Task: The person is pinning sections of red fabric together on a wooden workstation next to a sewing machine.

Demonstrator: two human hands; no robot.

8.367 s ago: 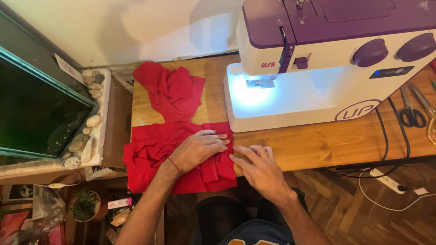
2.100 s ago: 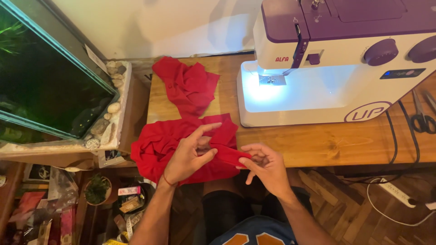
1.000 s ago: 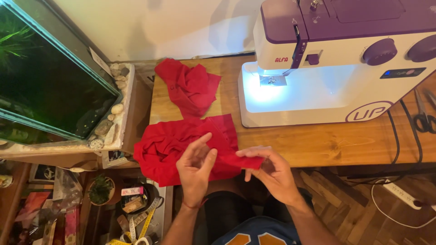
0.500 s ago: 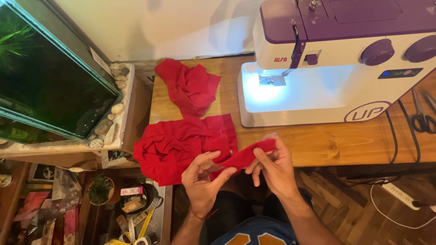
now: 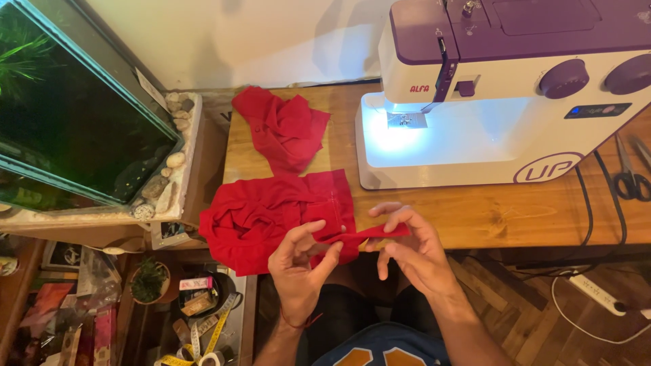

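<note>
Both hands are seen at the near edge of the wooden tabletop (image 5: 434, 217), with a narrow red fabric strip (image 5: 363, 234) stretched between them. By the left hand (image 5: 298, 268) the strip's left end is pinched between thumb and curled fingers, palm turned up, so the hand is closed on the cloth. By the right hand (image 5: 413, 247) the other end is gripped between thumb and forefinger, the remaining fingers being loosely bent beneath it. The strip is held just above the tabletop's front edge and appears to be joined to the larger red fabric piece (image 5: 271, 217), which is spread crumpled on the left part of the tabletop and partly hangs over its edge. A second bundle of red cloth (image 5: 281, 129) is laid farther back, just behind the first piece and apart from the hands. To the right of both, a white and purple sewing machine (image 5: 502, 88) is set on the tabletop, its work light lit over the needle plate. Dark scissors (image 5: 630, 179) are seen at the far right edge, beside black cables. A glass aquarium (image 5: 74, 122) with pebbles along its rim is placed to the left of the tabletop, and a yellow measuring tape (image 5: 217, 332) is seen below it.
</note>
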